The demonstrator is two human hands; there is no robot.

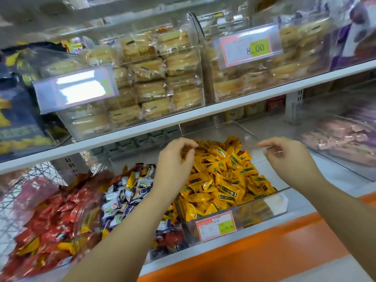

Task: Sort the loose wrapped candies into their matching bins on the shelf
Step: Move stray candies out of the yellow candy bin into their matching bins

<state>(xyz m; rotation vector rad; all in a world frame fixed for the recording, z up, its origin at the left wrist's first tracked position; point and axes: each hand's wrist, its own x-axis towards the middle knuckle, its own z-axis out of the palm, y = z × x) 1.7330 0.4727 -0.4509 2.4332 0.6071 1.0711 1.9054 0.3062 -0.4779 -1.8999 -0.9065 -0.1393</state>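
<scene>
Yellow candies (223,176): likely light, slick; pinch a wrapper end. Your left hand (177,159), right hand (289,157) curled; hold unclear.

The yellow candies (223,180) in the middle of the frame have shiny, crinkly wrappers that look like thin plastic. They lie in a clear bin (250,217) of smooth, see-through hard plastic. A paper price tag (216,225) sits on its front wall. At the lower left, the red candies (50,220) are very glossy, like foil, and the blue and white candies (126,200) beside them shine too. The white shelf board (244,100) across the middle looks smooth and painted. The orange strip (264,251) at the bottom is smooth and a bit glossy. Higher up, the cakes (150,92) sit in clear, crinkly wrap.
</scene>
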